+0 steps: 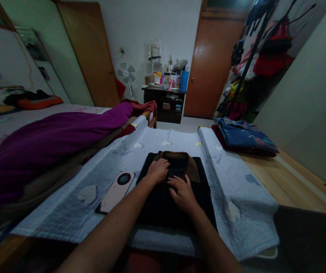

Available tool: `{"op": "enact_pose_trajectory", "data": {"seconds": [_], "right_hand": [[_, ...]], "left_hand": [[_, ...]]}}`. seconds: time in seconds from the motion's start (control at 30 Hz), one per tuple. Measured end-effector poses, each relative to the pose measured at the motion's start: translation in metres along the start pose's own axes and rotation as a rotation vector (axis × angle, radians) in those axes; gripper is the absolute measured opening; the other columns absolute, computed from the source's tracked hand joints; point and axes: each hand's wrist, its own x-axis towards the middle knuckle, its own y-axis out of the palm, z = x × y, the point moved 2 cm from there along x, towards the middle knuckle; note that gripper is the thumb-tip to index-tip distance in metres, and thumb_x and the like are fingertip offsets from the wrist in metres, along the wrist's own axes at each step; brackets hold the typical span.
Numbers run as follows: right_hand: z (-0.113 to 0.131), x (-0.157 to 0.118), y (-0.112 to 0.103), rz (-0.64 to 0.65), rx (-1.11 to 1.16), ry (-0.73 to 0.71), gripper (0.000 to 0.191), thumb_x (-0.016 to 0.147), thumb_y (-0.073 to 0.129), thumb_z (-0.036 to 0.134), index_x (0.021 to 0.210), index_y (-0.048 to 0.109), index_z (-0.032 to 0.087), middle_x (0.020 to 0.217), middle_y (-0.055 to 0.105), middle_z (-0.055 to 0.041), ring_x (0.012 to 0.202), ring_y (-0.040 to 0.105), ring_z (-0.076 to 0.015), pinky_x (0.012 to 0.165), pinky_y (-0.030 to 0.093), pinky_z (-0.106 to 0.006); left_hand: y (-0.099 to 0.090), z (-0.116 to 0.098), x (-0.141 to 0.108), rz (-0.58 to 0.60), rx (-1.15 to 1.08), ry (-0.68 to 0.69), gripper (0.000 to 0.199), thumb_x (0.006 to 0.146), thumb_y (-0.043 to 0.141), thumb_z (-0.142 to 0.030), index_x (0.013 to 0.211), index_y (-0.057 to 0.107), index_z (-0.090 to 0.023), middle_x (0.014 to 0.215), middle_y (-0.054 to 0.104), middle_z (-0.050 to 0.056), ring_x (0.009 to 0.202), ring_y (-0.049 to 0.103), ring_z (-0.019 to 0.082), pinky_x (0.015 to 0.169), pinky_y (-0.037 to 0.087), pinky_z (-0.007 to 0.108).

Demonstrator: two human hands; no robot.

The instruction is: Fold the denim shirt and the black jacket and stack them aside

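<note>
A black garment with a brown collar [194,168] lies folded in a rectangle on a pale blue quilted cloth [231,178]. My left hand [158,170] rests on the collar's left side, its fingers bent over the front opening. Just right of it, my right hand [182,191] lies on the garment below the collar, with its fingers spread. A pink phone [116,193] with a round black camera ring lies face down on the cloth, left of the garment and beside my left forearm.
Folded denim clothing [245,134] sits on a dark red piece at the right, on a wooden board [290,178]. A purple blanket [60,140] covers the bed at left. A fan [126,74] and dark cabinet [165,104] stand behind.
</note>
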Motion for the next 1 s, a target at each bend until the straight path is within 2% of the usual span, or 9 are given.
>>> {"op": "enact_pose_trajectory", "data": {"seconds": [0.23, 0.33, 0.47, 0.57, 0.67, 0.73, 0.8, 0.87, 1.0], "right_hand": [[0.001, 0.000, 0.000, -0.019, 0.011, -0.002, 0.028, 0.086, 0.050, 0.021, 0.108, 0.066, 0.028, 0.121, 0.066, -0.0017, 0.126, 0.049, -0.0199, 0.114, 0.005, -0.052], [0.002, 0.000, -0.001, -0.046, 0.015, -0.010, 0.026, 0.086, 0.049, 0.020, 0.105, 0.067, 0.025, 0.111, 0.069, -0.0028, 0.113, 0.058, -0.0178, 0.114, 0.011, -0.047], [0.003, -0.001, -0.001, -0.065, -0.006, -0.017, 0.025, 0.085, 0.050, 0.020, 0.104, 0.067, 0.021, 0.099, 0.069, -0.0039, 0.101, 0.060, -0.0165, 0.111, 0.023, -0.038], [0.004, 0.002, -0.006, -0.020, -0.011, -0.006, 0.025, 0.084, 0.052, 0.021, 0.105, 0.067, 0.022, 0.098, 0.069, -0.0035, 0.101, 0.060, -0.0180, 0.110, 0.026, -0.039], [0.005, 0.013, -0.017, 0.067, 0.043, -0.011, 0.026, 0.087, 0.049, 0.022, 0.103, 0.069, 0.023, 0.098, 0.070, -0.0028, 0.097, 0.062, -0.0180, 0.101, 0.037, -0.034], [0.002, 0.025, -0.023, 0.038, 0.052, 0.010, 0.029, 0.088, 0.044, 0.021, 0.103, 0.069, 0.022, 0.102, 0.070, -0.0042, 0.097, 0.063, -0.0175, 0.093, 0.043, -0.030], [-0.004, 0.036, -0.025, -0.072, -0.022, 0.060, 0.032, 0.088, 0.043, 0.018, 0.108, 0.068, 0.020, 0.115, 0.066, -0.0077, 0.108, 0.059, -0.0198, 0.097, 0.041, -0.032], [-0.012, 0.045, -0.020, -0.156, -0.153, 0.133, 0.038, 0.085, 0.046, 0.017, 0.120, 0.062, 0.017, 0.136, 0.053, -0.0115, 0.128, 0.044, -0.0255, 0.107, 0.031, -0.042], [-0.026, 0.048, 0.001, -0.085, -0.308, 0.243, 0.056, 0.084, 0.054, 0.028, 0.138, 0.046, 0.014, 0.152, 0.030, -0.0133, 0.143, 0.014, -0.0320, 0.112, 0.014, -0.054]], "left_hand": [[-0.001, 0.003, 0.017, -0.039, 0.068, -0.061, 0.023, 0.079, 0.066, -0.028, 0.101, 0.063, -0.023, 0.113, 0.062, 0.006, 0.110, 0.053, 0.024, 0.092, 0.044, 0.037], [0.000, 0.004, 0.024, -0.062, 0.072, -0.077, 0.015, 0.086, 0.056, -0.025, 0.099, 0.063, -0.023, 0.112, 0.061, 0.007, 0.109, 0.052, 0.025, 0.087, 0.045, 0.037], [0.006, 0.005, 0.026, -0.113, 0.077, -0.108, 0.026, 0.094, 0.038, -0.020, 0.098, 0.063, -0.022, 0.112, 0.059, 0.009, 0.107, 0.051, 0.025, 0.085, 0.045, 0.038], [0.011, 0.006, 0.022, -0.143, 0.076, -0.110, 0.027, 0.094, 0.036, -0.019, 0.099, 0.063, -0.022, 0.112, 0.059, 0.008, 0.107, 0.050, 0.024, 0.086, 0.044, 0.039], [0.013, 0.007, 0.018, -0.194, 0.051, -0.080, 0.027, 0.093, 0.038, -0.017, 0.101, 0.062, -0.023, 0.115, 0.059, 0.007, 0.111, 0.049, 0.024, 0.091, 0.042, 0.038], [0.015, 0.008, 0.017, -0.240, 0.033, -0.077, 0.028, 0.092, 0.039, -0.018, 0.108, 0.061, -0.024, 0.124, 0.056, 0.007, 0.118, 0.045, 0.024, 0.098, 0.038, 0.040], [0.017, 0.009, 0.016, -0.288, 0.028, -0.110, 0.033, 0.091, 0.041, -0.018, 0.120, 0.056, -0.024, 0.135, 0.050, 0.008, 0.128, 0.038, 0.025, 0.107, 0.031, 0.042], [0.022, 0.012, 0.016, -0.319, 0.031, -0.178, 0.044, 0.090, 0.044, -0.020, 0.134, 0.046, -0.023, 0.143, 0.043, 0.009, 0.136, 0.029, 0.027, 0.111, 0.024, 0.045], [0.033, 0.020, 0.018, -0.275, 0.017, -0.337, 0.061, 0.089, 0.048, -0.031, 0.146, 0.027, -0.023, 0.146, 0.039, 0.013, 0.135, 0.032, 0.031, 0.110, 0.023, 0.051]]}}
